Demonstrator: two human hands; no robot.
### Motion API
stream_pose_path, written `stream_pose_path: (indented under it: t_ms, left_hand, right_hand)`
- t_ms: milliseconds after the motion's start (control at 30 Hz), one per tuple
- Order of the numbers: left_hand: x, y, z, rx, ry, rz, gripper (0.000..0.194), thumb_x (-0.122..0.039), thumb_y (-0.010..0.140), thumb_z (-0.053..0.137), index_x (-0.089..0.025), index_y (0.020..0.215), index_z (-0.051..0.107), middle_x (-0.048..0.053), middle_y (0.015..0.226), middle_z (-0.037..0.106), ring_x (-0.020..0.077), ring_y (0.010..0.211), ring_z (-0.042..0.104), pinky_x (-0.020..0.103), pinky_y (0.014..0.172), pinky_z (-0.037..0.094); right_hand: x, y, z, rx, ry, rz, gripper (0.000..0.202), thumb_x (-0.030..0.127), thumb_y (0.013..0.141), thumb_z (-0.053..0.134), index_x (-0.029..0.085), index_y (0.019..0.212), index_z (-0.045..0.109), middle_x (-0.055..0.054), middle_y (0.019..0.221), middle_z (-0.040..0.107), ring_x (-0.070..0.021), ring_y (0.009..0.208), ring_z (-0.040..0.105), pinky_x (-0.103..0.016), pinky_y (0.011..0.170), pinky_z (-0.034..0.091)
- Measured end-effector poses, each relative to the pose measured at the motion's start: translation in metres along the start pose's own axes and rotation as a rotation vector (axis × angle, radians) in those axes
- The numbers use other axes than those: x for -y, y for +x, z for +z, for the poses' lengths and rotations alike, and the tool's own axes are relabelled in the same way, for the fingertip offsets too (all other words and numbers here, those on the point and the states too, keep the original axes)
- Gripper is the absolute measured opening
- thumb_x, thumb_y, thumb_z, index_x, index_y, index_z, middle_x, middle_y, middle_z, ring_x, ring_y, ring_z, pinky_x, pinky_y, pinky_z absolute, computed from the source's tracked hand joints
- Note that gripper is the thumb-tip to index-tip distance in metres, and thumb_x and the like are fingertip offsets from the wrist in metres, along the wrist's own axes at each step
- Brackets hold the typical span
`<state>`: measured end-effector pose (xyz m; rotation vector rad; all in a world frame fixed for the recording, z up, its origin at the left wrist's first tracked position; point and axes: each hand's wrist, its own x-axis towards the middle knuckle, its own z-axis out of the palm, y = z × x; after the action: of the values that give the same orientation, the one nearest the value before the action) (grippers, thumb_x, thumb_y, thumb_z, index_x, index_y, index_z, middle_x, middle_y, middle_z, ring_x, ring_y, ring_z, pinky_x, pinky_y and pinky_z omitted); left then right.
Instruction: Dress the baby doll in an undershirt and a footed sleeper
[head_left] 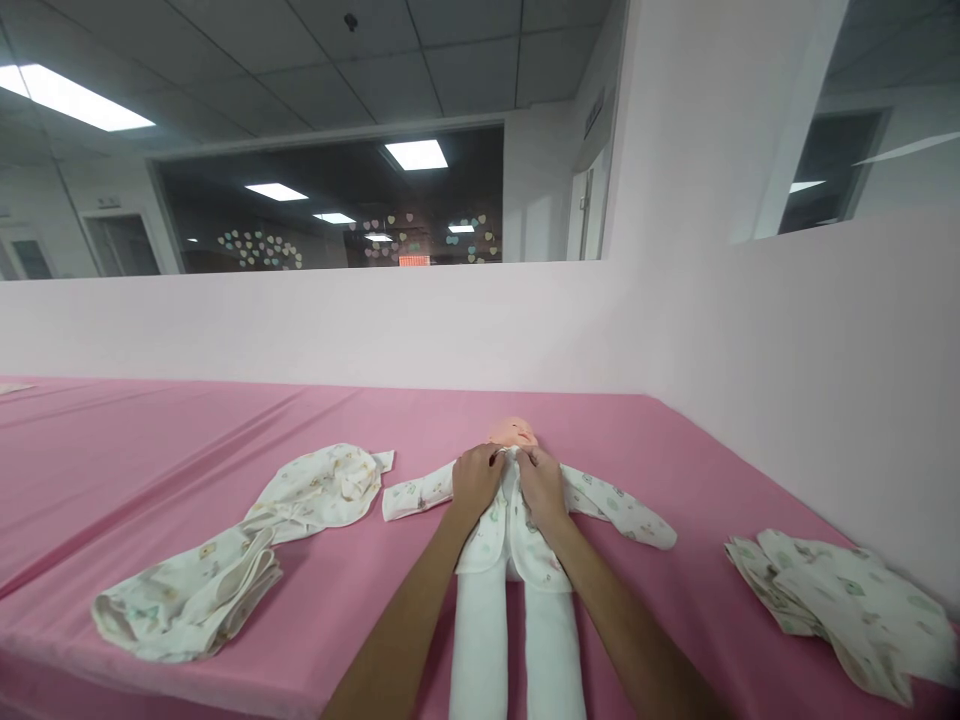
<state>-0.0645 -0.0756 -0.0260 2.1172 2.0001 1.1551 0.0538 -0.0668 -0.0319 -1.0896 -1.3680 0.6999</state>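
A baby doll [514,432] lies on its back on the pink sheet, its head away from me and its white legs [480,635] toward me. It wears a white patterned jacket [540,560], with both sleeves spread outward and the front parted over the body. My left hand [477,478] is closed on the jacket's left front edge near the neck. Just across from it, my right hand [541,482] pinches the right front edge by the collar. The fingertips are partly hidden behind the knuckles.
Patterned baby clothes [315,490] lie loosely on the pink sheet [600,430] at the left, beside a folded garment [195,595]. Another folded cloth [847,605] is at the right edge. A white wall [375,330] with windows stands behind.
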Motion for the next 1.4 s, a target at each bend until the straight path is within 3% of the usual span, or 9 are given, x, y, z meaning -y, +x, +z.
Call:
stream_pose_path:
  t_ms: [167, 567, 967, 1133, 1233, 1400]
  left_hand:
    - [0.0010, -0.0001, 0.0021, -0.004, 0.033, 0.013, 0.029, -0.031, 0.095, 0.043, -0.024, 0.093, 0.070, 0.003, 0.096, 0.073, 0.0186, 0.090, 0.063, 0.026, 0.076, 0.038]
    - [0.0020, -0.0003, 0.0054, -0.034, 0.092, 0.040, 0.027, -0.029, 0.095, 0.042, -0.024, 0.095, 0.069, 0.002, 0.095, 0.072, 0.0173, 0.090, 0.062, 0.026, 0.075, 0.036]
    - [-0.0004, -0.0022, 0.0030, 0.002, 0.147, 0.077, 0.027, -0.032, 0.097, 0.041, -0.023, 0.092, 0.066, 0.003, 0.096, 0.071, 0.0188, 0.088, 0.063, 0.027, 0.070, 0.034]
    - [0.0027, -0.0001, 0.0065, 0.020, 0.145, 0.017, 0.024, -0.029, 0.095, 0.043, -0.020, 0.086, 0.063, 0.006, 0.093, 0.071, 0.0213, 0.086, 0.063, 0.029, 0.067, 0.034]
    - [0.0049, 0.0009, 0.0078, 0.026, 0.118, -0.004, 0.020, -0.029, 0.095, 0.044, -0.020, 0.092, 0.062, 0.006, 0.095, 0.071, 0.0218, 0.089, 0.063, 0.029, 0.069, 0.035]
    - [0.0057, 0.0007, 0.0056, 0.043, 0.056, -0.005, 0.021, -0.032, 0.096, 0.043, -0.022, 0.104, 0.059, 0.003, 0.097, 0.071, 0.0212, 0.091, 0.064, 0.028, 0.070, 0.037]
  right_hand:
    - [-0.0045, 0.0018, 0.0013, -0.016, 0.091, 0.010, 0.023, 0.036, 0.075, 0.050, 0.018, 0.071, 0.063, 0.001, 0.068, 0.061, -0.0163, 0.066, 0.052, -0.025, 0.059, 0.038]
    - [-0.0045, 0.0017, 0.0007, -0.056, 0.222, 0.041, 0.020, 0.035, 0.076, 0.048, 0.019, 0.071, 0.059, 0.001, 0.068, 0.060, -0.0146, 0.063, 0.051, -0.025, 0.058, 0.040]
    - [-0.0026, -0.0001, 0.0016, 0.040, 0.019, -0.062, 0.021, 0.034, 0.078, 0.051, 0.019, 0.075, 0.064, -0.002, 0.074, 0.067, -0.0188, 0.072, 0.059, -0.027, 0.066, 0.041]
    - [0.0009, -0.0020, 0.0026, 0.087, -0.082, -0.105, 0.022, 0.034, 0.078, 0.052, 0.019, 0.070, 0.066, -0.002, 0.075, 0.070, -0.0192, 0.073, 0.060, -0.028, 0.068, 0.041]
    - [0.0012, -0.0032, 0.0027, 0.097, -0.114, -0.118, 0.024, 0.034, 0.080, 0.051, 0.020, 0.066, 0.066, -0.001, 0.071, 0.069, -0.0189, 0.070, 0.060, -0.028, 0.065, 0.040]
    - [-0.0004, -0.0025, 0.0024, 0.092, -0.109, -0.131, 0.023, 0.032, 0.081, 0.049, 0.021, 0.078, 0.069, -0.003, 0.086, 0.073, -0.0201, 0.082, 0.064, -0.029, 0.073, 0.044]
